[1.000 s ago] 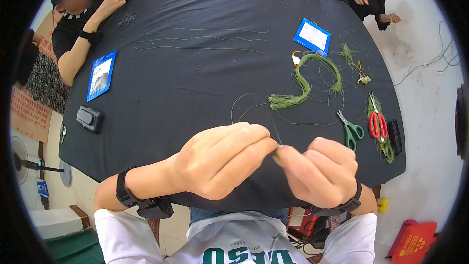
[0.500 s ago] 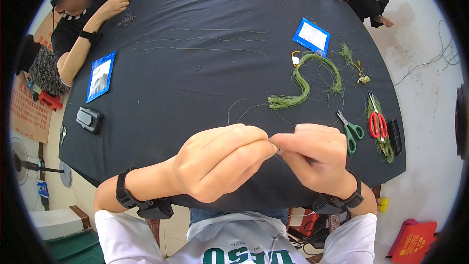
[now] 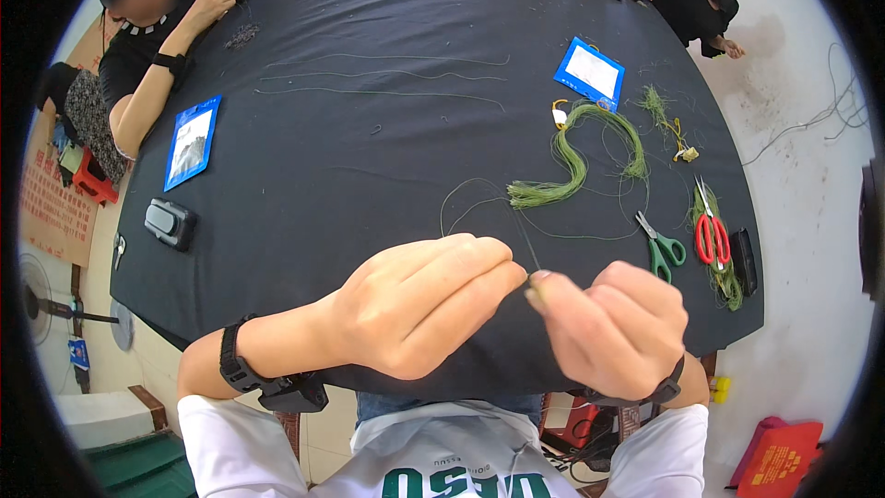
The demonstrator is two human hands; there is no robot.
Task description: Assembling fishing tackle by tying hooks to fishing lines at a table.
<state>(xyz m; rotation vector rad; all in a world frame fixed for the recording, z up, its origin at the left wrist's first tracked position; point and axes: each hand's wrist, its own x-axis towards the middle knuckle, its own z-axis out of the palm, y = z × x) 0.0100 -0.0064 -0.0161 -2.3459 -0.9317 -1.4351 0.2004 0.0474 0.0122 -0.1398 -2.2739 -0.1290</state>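
Note:
My left hand (image 3: 429, 306) is closed in a pinch over the near part of the table, its fingertips on a thin green line (image 3: 527, 242). Just to its right, my right hand (image 3: 613, 330) pinches the same line between thumb and forefinger, the tips of both hands almost touching. From the fingertips the line runs up and away toward loose loops on the cloth. A small thing inside either pinch would be hidden. Beyond the hands lies a curved bundle of green line (image 3: 577, 161), tied with a yellow tie and a white tag.
On the black-covered table (image 3: 323, 166) are green-handled scissors (image 3: 659, 247), red-handled scissors (image 3: 712, 235) on more green line, a blue packet (image 3: 590, 72), another blue packet (image 3: 192, 143) and a black-grey device (image 3: 170, 224). Cut strands lie farther off. Two people sit at the far corners.
My right hand has turned and moved down and to the right, slightly away from the left fingertips. A straight stretch of line now shows above the fingers. The loose loop has shifted.

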